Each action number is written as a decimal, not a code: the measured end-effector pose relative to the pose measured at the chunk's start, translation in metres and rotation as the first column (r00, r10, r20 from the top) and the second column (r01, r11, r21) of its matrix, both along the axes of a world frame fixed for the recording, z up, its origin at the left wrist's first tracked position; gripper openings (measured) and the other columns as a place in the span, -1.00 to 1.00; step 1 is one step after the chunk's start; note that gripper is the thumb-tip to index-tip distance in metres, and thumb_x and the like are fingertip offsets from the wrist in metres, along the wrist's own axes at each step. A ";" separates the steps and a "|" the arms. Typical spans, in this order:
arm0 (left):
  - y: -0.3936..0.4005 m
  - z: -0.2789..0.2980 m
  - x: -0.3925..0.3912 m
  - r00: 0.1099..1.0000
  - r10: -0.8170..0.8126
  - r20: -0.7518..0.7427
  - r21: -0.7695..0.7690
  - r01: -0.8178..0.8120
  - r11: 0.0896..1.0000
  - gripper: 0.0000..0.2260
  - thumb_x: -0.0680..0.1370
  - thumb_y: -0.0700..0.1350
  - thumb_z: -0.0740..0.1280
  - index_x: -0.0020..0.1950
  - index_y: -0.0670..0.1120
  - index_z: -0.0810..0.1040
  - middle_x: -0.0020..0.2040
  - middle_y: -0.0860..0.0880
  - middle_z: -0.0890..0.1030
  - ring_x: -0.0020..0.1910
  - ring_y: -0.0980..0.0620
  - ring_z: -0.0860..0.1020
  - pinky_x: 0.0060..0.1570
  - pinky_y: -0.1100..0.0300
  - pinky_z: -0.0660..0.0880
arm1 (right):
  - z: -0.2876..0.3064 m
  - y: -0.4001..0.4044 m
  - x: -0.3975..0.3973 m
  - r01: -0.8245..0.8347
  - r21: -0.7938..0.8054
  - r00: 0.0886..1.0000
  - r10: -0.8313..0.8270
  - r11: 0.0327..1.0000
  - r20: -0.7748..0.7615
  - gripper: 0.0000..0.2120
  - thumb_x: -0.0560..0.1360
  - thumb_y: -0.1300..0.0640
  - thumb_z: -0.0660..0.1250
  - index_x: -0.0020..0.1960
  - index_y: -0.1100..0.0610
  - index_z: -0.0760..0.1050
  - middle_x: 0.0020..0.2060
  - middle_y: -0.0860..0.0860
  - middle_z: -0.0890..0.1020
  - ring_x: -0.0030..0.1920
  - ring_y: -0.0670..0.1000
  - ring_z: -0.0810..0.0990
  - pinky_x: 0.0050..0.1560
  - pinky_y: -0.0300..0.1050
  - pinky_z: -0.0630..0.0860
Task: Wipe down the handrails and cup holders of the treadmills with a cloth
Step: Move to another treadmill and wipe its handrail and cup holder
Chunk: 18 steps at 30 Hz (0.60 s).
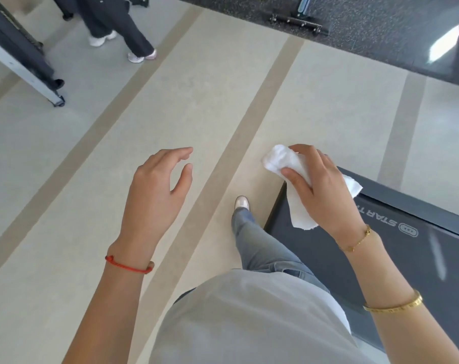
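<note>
One white cloth (pixel 294 179) is bunched in the right hand (pixel 325 190), thumb and fingers curled round it, held in the air above the rear corner of a dark treadmill deck (pixel 381 258) that bears a printed brand name. The left hand (pixel 157 187) holds nothing; its fingers are loosely bent and spread over the pale striped floor (pixel 197 101).

No handrail or cup holder is in view, so this looks like a walk between machines, or toward the front of this one, rather than wiping itself. The next move likely calls for reaching the console end and laying the cloth on a rail.

Counted: one cloth, two hands, one treadmill deck close by, part of a second machine's frame (pixel 20 61) at the upper left, and another person's two legs (pixel 123 27) beyond.
</note>
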State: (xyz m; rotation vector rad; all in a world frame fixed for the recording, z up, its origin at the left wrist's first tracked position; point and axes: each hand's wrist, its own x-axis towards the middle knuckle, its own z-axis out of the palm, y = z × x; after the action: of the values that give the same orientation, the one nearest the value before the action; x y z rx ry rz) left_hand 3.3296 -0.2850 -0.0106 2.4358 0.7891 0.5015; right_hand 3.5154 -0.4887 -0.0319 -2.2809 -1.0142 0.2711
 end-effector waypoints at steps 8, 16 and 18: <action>0.089 0.010 0.170 0.988 -0.149 0.034 0.011 0.149 0.989 -0.76 0.63 -0.14 0.27 0.28 -0.08 0.57 0.16 0.03 0.62 0.17 0.07 0.57 0.24 0.06 0.49 | 0.008 0.067 0.140 0.139 -0.013 0.990 -0.139 0.990 0.005 -0.62 0.60 -0.05 0.18 0.30 0.17 0.40 0.12 0.07 0.56 0.13 0.13 0.49 0.13 0.07 0.44; 0.152 0.024 0.328 0.947 -0.318 0.036 0.007 0.318 0.948 -0.76 0.62 -0.15 0.29 0.28 -0.09 0.57 0.15 0.03 0.63 0.16 0.03 0.58 0.21 -0.01 0.50 | 0.020 0.111 0.256 0.321 -0.015 0.947 -0.321 0.947 -0.010 -0.66 0.60 -0.02 0.21 0.28 0.15 0.41 0.09 0.06 0.56 0.10 0.13 0.48 0.10 0.06 0.43; 0.163 0.022 0.352 0.934 -0.356 0.041 0.024 0.356 0.934 -0.76 0.63 -0.15 0.28 0.28 -0.08 0.57 0.15 0.04 0.62 0.16 0.04 0.58 0.21 0.00 0.50 | 0.018 0.118 0.269 0.333 -0.017 0.943 -0.333 0.943 0.001 -0.68 0.60 -0.01 0.21 0.28 0.14 0.41 0.07 0.06 0.57 0.08 0.13 0.49 0.08 0.06 0.43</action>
State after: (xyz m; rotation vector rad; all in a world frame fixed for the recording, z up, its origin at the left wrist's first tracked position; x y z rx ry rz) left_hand 3.6820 -0.1224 0.0118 2.4964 0.3107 0.4188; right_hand 3.7848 -0.3706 -0.0143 -2.4187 -0.6091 0.1392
